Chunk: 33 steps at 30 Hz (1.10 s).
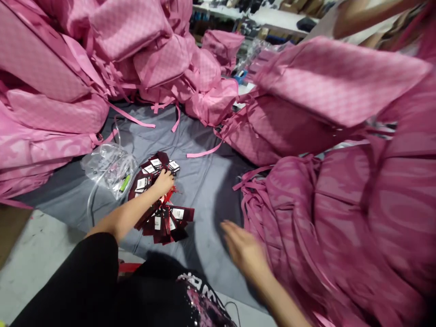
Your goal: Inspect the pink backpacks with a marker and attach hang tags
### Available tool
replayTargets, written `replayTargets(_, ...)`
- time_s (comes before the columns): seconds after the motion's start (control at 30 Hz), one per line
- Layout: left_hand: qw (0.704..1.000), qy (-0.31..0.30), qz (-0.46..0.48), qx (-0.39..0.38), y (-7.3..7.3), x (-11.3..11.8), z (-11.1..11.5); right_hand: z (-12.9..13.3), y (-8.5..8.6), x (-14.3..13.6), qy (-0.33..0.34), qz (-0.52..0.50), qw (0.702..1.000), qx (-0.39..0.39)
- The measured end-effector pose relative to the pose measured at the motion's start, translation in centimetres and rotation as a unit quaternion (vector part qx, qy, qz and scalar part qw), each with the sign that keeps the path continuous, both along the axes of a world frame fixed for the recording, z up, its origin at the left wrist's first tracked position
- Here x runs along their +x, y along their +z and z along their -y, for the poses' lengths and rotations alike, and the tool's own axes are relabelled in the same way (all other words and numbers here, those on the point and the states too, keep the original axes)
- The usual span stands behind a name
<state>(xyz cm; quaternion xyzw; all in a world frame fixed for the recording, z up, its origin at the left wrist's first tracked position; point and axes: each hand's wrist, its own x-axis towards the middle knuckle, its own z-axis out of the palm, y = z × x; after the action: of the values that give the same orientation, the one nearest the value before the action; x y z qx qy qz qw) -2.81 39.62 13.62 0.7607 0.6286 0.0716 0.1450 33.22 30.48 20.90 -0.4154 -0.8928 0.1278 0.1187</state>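
Dark red hang tags (165,225) with white barcode labels and red strings lie fanned out in a rough ring on the grey cloth. My left hand (164,182) is over the upper part of this ring, its fingers bent and closed on tags there; the fingertips are partly hidden. To the right, above the cloth, my right hand (245,252) is slightly blurred, with fingers stretched out and nothing in them. It is nearest to a stack of pink camouflage backpacks (340,200).
Grey cloth (204,190) covers the work surface. A clear plastic bag (109,165) with a green item (124,183) lies left of the tags. Pink checked backpacks (131,27) pile up at the back and left. Another person's arm (371,18) shows at the upper right.
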Motion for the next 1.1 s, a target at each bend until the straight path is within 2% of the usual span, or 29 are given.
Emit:
replayTargets(0.07, 0.998, -0.056, -0.026, -0.018, -0.5, -0.3, -1.8, 0.1, -1.7, -4.0, 0.055, 0.032, 0.995, -0.073)
replayTargets(0.13, 0.993, -0.11, -0.041, -0.021, -0.6, -0.8, -2.6, 0.1, -3.1, -7.8, 0.088, 0.061, 0.983, -0.151)
replayTargets(0.2, 0.985, -0.166, -0.047, -0.015, -0.7, -1.4, -2.8, -0.1, -4.3, -10.6, 0.082, 0.077, 0.978, -0.174)
replayTargets(0.3, 0.968, -0.245, -0.047, 0.001, -1.6, -1.9, -3.2, -0.8, -5.7, -12.5, 0.03, 0.092, 0.976, -0.195)
replayTargets(0.37, 0.956, -0.284, -0.06, 0.034, -2.3, -1.3, -3.5, -1.2, -6.4, -12.5, -0.018, 0.091, 0.975, -0.202)
replayTargets(0.43, 0.945, -0.313, -0.068, 0.059, -2.7, 0.5, -3.2, -1.6, -7.1, -11.8, -0.066, 0.08, 0.974, -0.202)
replayTargets(0.5, 0.94, -0.331, -0.06, 0.054, -2.5, 3.7, -2.3, -1.9, -7.9, -10.9, -0.123, 0.061, 0.97, -0.198)
replayTargets(0.6, 0.942, -0.33, -0.048, 0.024, -2.3, 9.7, -1.2, -2.5, -9.2, -9.0, -0.235, 0.027, 0.952, -0.193)
replayTargets(0.67, 0.945, -0.324, -0.048, 0.012, -2.6, 13.1, -1.4, -2.7, -10.1, -7.4, -0.312, 0.006, 0.931, -0.19)
replayTargets(0.73, 0.948, -0.315, -0.045, -0.002, -3.0, 15.2, -2.0, -2.5, -10.6, -5.7, -0.372, -0.015, 0.91, -0.184)
replayTargets(0.8, 0.951, -0.306, -0.037, -0.014, -3.0, 15.9, -2.6, -1.9, -10.9, -4.0, -0.413, -0.039, 0.892, -0.18)
replayTargets(0.9, 0.96, -0.277, -0.029, -0.025, -2.1, 15.7, -2.7, -1.0, -11.4, -3.0, -0.443, -0.085, 0.869, -0.203)
replayTargets(1.0, 0.968, -0.245, -0.037, -0.042, -1.3, 16.1, -2.0, -1.1, -13.0, -4.0, -0.45, -0.137, 0.845, -0.256)
replayTargets(1.1, 0.966, -0.239, -0.049, -0.079, -1.8, 17.8, -1.5, -2.0, -15.2, -5.9, -0.45, -0.185, 0.816, -0.314)
